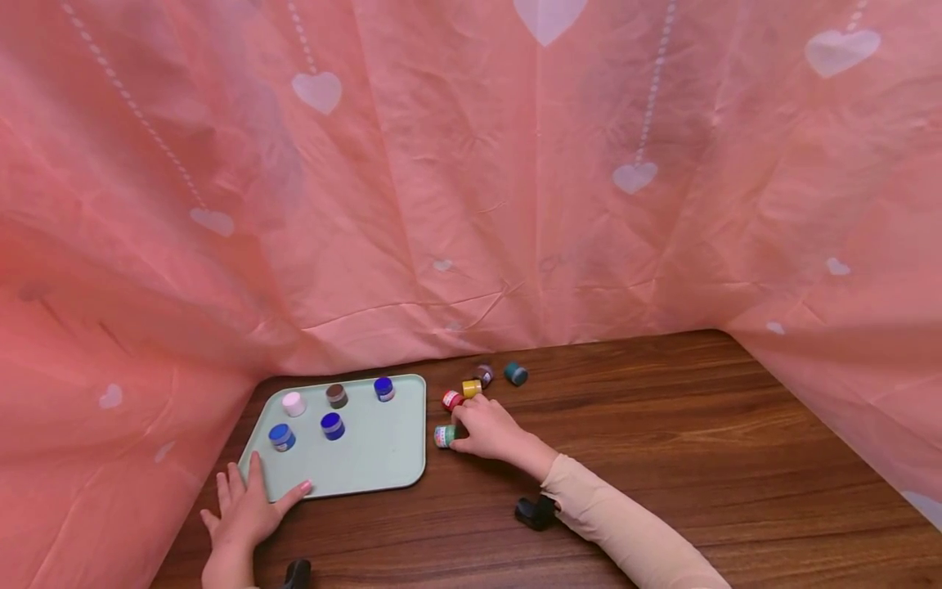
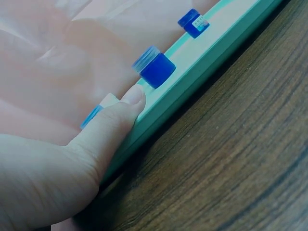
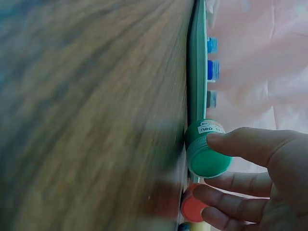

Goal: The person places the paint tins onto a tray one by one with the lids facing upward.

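With thumb and fingers, my right hand [image 1: 489,428] pinches a small green paint jar [image 3: 207,151] lying on its side just right of the tray. A red paint jar [image 1: 452,400] lies by its fingertips, and a yellow one [image 1: 472,388] is just behind. My left hand [image 1: 246,511] rests spread at the near left corner of the pale green tray [image 1: 368,470], thumb on its rim. On the tray stand a dark blue jar [image 1: 333,425], another dark blue jar [image 1: 383,388], a lighter blue jar [image 1: 281,437], a white-pink jar [image 1: 293,403] and a brown jar [image 1: 336,396].
Behind the yellow jar lie a dark purplish jar [image 1: 483,375] and a teal jar [image 1: 517,374]. All this is on a brown wooden table [image 1: 699,442]. A pink curtain [image 1: 471,204] with white hearts hangs along the back and both sides.
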